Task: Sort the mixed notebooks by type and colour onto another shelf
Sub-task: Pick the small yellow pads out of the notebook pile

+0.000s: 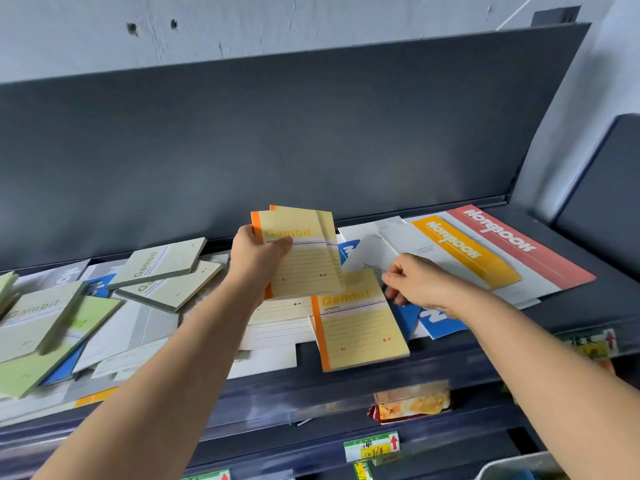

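Observation:
My left hand (256, 261) holds two yellow Gambit notebooks with orange spines (304, 258) lifted above the shelf. Another yellow Gambit notebook (360, 327) lies flat just below them, near the shelf's front edge. My right hand (415, 282) rests with curled fingers at that notebook's top right corner, over a blue notebook (440, 323); whether it grips anything I cannot tell. Green Gambit notebooks (162, 268) lie in a loose pile to the left. Large notebooks with an orange cover (464, 251) and a red cover (512, 244) lie to the right.
The dark shelf (346, 379) has a tall dark back panel (277, 140). White and grey notebooks (128, 334) are scattered between my arms. Below, a snack packet (412, 403) and price tags (372, 445) sit on lower shelves.

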Available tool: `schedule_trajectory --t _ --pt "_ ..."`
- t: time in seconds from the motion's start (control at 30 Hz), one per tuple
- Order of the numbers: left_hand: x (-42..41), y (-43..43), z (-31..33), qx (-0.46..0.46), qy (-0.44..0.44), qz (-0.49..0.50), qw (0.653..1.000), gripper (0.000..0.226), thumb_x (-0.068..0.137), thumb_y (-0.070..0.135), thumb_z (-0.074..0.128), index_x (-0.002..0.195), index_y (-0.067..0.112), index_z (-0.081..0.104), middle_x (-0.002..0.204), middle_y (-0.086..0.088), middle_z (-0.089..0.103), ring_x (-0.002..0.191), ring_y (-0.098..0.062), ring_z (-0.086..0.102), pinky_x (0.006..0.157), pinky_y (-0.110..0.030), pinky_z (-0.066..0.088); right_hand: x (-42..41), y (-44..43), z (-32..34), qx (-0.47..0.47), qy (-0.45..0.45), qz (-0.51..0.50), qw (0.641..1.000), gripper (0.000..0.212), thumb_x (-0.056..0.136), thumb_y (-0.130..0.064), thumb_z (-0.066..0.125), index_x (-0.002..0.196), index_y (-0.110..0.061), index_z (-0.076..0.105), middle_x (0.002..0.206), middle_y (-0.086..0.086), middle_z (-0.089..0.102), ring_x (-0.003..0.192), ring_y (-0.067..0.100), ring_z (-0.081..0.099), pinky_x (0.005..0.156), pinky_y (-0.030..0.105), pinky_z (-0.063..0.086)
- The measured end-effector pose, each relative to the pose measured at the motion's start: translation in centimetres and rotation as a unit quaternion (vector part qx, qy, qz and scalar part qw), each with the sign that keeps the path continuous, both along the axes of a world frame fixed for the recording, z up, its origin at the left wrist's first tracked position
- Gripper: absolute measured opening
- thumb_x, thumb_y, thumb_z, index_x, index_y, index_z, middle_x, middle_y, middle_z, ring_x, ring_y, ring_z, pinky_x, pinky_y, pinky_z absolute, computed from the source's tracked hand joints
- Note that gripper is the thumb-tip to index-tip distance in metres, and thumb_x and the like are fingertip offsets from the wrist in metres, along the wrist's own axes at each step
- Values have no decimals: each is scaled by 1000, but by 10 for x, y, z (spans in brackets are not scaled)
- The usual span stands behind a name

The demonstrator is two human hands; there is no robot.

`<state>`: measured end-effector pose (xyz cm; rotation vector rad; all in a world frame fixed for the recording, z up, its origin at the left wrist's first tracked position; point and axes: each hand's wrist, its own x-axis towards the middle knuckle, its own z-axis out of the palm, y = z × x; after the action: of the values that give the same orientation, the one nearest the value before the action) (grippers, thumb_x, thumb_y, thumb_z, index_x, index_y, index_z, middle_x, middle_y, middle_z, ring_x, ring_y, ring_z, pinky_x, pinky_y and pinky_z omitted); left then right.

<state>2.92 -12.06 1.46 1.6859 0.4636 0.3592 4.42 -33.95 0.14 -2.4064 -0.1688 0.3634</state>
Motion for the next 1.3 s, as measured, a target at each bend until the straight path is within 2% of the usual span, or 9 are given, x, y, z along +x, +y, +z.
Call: schedule_trajectory --t 0.1,0.2,0.37,0.47,0.63,0.77,0.93,1.07,1.3 --pt "3 -5 -3 15 9 2 1000 30 87 11 68 108 17 48 105 -3 63 95 -25 64 82 -47 57 -4 8 -2 -94 -26 11 995 78 74 -67 63 127 -12 46 123 1 57 107 21 59 89 40 50" --pt "5 -7 -4 49 22 5 999 35 85 12 70 113 12 50 109 -5 64 97 -26 64 84 -49 56 -10 21 -10 -184 -38 32 982 114 51 -67 81 138 -17 29 132 2 46 117 24 51 86 38 51" --pt "2 0 -4 60 15 6 998 24 82 10 72 100 15 57 98 -4 68 91 -26 67 84 -49 56 11 14 -26 -61 16 63 996 83 37 -60 82 109 -27 57 104 -6 67 96 16 64 81 39 56" --pt "-3 5 -1 39 -6 4 999 19 83 7 70 96 15 58 96 -4 68 89 -25 67 82 -47 57 12 3 -15 28 3 -5 1000 46 79 -40 69 118 -19 56 113 2 63 97 19 60 87 37 52" --pt "-9 0 3 -66 -12 -43 997 31 84 10 71 112 3 60 108 -14 69 89 -27 66 82 -45 56 17 6 -8 188 -1 -101 977 51 102 -34 40 145 -10 30 146 6 37 129 27 40 97 38 36" --pt "-9 -26 -2 64 15 -70 995 19 86 16 68 103 15 58 102 -4 67 95 -25 64 85 -46 54 7 23 -5 324 25 -93 941 59 95 -56 39 139 -17 40 144 -1 44 134 25 39 107 47 34" --pt "-10 -32 -12 241 61 -75 966 28 86 40 65 105 20 61 96 4 64 93 -22 61 84 -36 53 3 32 -12 332 -37 -48 941 38 81 -19 76 115 -23 58 103 -12 67 102 9 60 75 23 42" --pt "-11 -22 -16 283 105 -82 950 49 92 53 51 125 18 59 122 -2 61 111 -23 58 90 -32 49 4 34 -18 360 -25 -64 931 38 85 -14 69 119 -21 55 109 -7 66 105 14 60 87 33 46" --pt "-13 -27 -8 94 53 -127 986 26 95 31 58 110 11 55 108 -5 65 99 -22 60 75 -31 48 3 40 -13 365 -29 -26 930 31 95 -17 57 119 -29 42 121 -11 57 113 12 52 90 31 35"
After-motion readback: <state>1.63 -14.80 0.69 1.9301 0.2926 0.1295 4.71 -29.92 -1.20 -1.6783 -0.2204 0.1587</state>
